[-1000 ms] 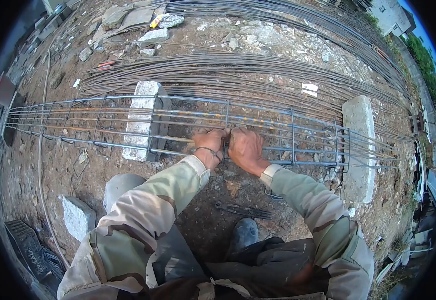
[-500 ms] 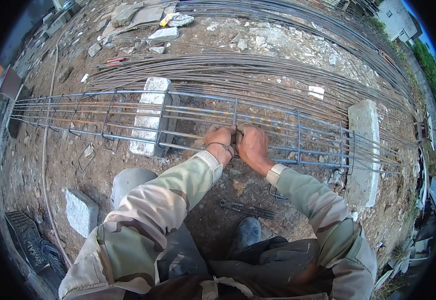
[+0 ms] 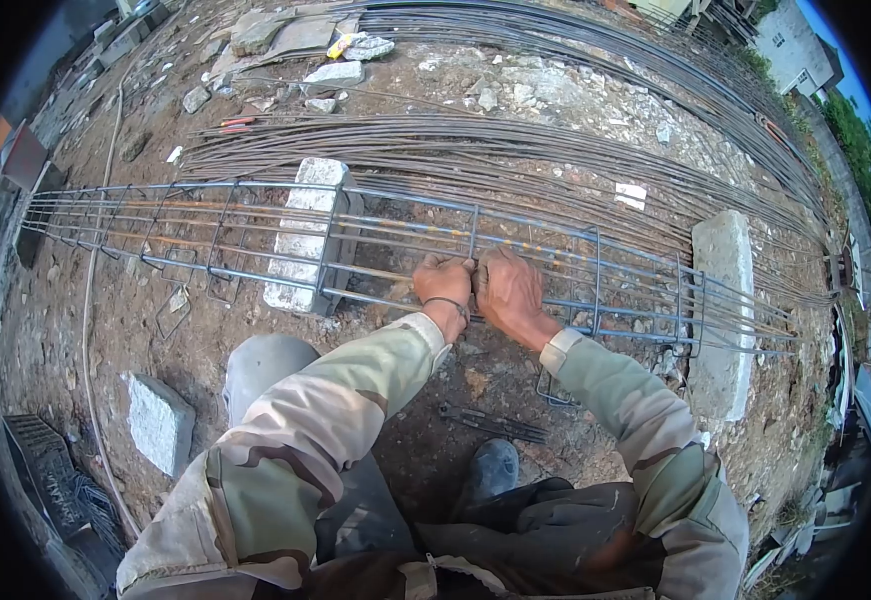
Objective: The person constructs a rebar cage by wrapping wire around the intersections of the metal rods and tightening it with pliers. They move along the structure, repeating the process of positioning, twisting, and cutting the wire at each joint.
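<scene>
A long rebar cage [image 3: 598, 285] of thin steel bars with square stirrups stretches across the view in front of me. My left hand [image 3: 443, 283] and my right hand [image 3: 512, 295] are side by side at its middle, thumbs nearly touching. Both are closed around a stirrup [image 3: 474, 228], whose top rises above the bars between them. My fingertips, and any tie wire there, are hidden. A dark wire loop circles my left wrist. On the dirt below lies a dark pair of pliers [image 3: 494, 422], by my boot [image 3: 496, 466].
Two concrete blocks prop the cage, one on the left [image 3: 301, 235] and one on the right [image 3: 721, 320]. Loose rebar [image 3: 436, 140] lies beyond, with a red-handled tool [image 3: 238, 122] on it. A white block [image 3: 159, 425] and a dark crate [image 3: 51, 460] are at left.
Both hands stay closed at the same stirrup, with the right hand's knuckles turned slightly. The whole view has shifted a little; nothing else has visibly moved.
</scene>
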Demonstrator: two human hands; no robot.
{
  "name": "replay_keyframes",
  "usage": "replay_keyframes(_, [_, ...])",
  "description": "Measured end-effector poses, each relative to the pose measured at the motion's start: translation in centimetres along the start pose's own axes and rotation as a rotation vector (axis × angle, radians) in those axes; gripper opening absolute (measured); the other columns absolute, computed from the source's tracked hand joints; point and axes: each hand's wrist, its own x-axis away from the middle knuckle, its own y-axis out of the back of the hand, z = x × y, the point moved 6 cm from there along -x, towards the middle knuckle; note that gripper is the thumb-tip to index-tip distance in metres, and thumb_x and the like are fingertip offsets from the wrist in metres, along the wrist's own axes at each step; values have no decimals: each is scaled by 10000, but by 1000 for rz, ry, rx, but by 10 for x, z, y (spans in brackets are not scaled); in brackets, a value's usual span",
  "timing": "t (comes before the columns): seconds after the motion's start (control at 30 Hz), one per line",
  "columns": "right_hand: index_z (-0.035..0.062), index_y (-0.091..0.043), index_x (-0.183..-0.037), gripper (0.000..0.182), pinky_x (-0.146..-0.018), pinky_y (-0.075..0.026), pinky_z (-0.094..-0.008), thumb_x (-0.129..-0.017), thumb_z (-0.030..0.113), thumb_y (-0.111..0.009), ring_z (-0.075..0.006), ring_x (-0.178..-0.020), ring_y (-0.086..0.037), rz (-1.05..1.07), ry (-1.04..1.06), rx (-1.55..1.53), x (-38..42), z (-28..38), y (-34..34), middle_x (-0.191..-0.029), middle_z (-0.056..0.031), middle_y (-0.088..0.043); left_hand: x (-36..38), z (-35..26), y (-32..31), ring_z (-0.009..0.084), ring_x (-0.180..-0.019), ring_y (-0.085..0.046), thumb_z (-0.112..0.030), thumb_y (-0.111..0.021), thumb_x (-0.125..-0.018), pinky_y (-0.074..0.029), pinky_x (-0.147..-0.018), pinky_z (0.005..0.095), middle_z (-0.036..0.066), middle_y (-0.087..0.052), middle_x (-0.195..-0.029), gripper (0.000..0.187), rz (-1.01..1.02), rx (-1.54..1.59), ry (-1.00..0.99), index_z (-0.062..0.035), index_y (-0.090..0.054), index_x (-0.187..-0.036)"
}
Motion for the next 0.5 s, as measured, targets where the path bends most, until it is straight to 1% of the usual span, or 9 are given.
replay_keyframes(0.07, [14,-644,-927,135,-712,-527,-538,-854,127,-651,-452,-827,-656,109,50,36,-8,0,0,-979,-226,-666,0,-2,0,232,-800,-706,114,-636,-876,-606,-679,347,124,-678,-945,175,-11,-22,29,52,-575,-1028])
replay_keyframes(0.1, [14,-644,-927,135,-712,-527,-538,-854,127,-651,-452,-827,-656,111,54,39,-14,-5,5,-979,-226,-666,-3,3,2,232,-800,-706,114,-636,-876,-606,-679,347,124,-678,-945,175,-12,-16,30,52,-575,-1028])
replay_keyframes(0.17, [42,-668,-961,128,-729,-533,-490,-852,106,-654,-386,-893,-660,236,452,176,-25,3,8,-982,-151,-644,-14,17,1,234,-859,-708,118,-593,-892,-612,-740,347,133,-672,-1003,204,93,206,81,36,-575,-1078])
replay_keyframes(0.2, [42,-668,-961,128,-729,-533,-490,-852,106,-654,-386,-893,-660,240,460,179,-34,3,13,-982,-151,-644,-14,15,2,234,-859,-708,118,-593,-892,-612,-740,347,133,-672,-1003,204,89,215,80,36,-575,-1078])
replay_keyframes(0.27, [65,-691,-1009,170,-816,-529,-456,-843,82,-654,-328,-1015,-642,294,650,260,-42,14,17,-1028,-97,-643,-12,15,0,235,-946,-698,140,-545,-913,-611,-821,360,130,-663,-1083,267,171,313,146,8,-571,-1143])
replay_keyframes(0.3, [65,-691,-1009,170,-816,-529,-456,-843,82,-654,-328,-1015,-642,295,654,260,-49,15,17,-1028,-97,-643,-14,16,1,235,-946,-698,140,-545,-913,-611,-821,360,130,-663,-1083,267,170,317,144,8,-571,-1143])
replay_keyframes(0.37, [72,-696,-1035,226,-925,-504,-443,-812,102,-675,-284,-1123,-604,248,760,276,-58,25,19,-1082,-64,-661,-19,21,-2,237,-1014,-682,168,-494,-930,-604,-872,362,113,-656,-1140,328,220,330,143,-18,-558,-1193])
replay_keyframes(0.4, [72,-696,-1035,226,-925,-504,-443,-812,102,-675,-284,-1123,-604,252,763,274,-61,25,16,-1082,-64,-661,-17,19,-1,237,-1014,-682,168,-494,-930,-604,-872,362,113,-656,-1140,328,216,333,145,-18,-558,-1193])
replay_keyframes(0.5, [63,-703,-997,194,-923,-507,-434,-809,94,-668,-284,-1084,-614,172,870,174,-70,34,21,-1093,-59,-668,-16,15,-2,242,-1041,-675,173,-486,-943,-602,-894,352,104,-662,-1138,330,251,410,173,-20,-553,-1201])
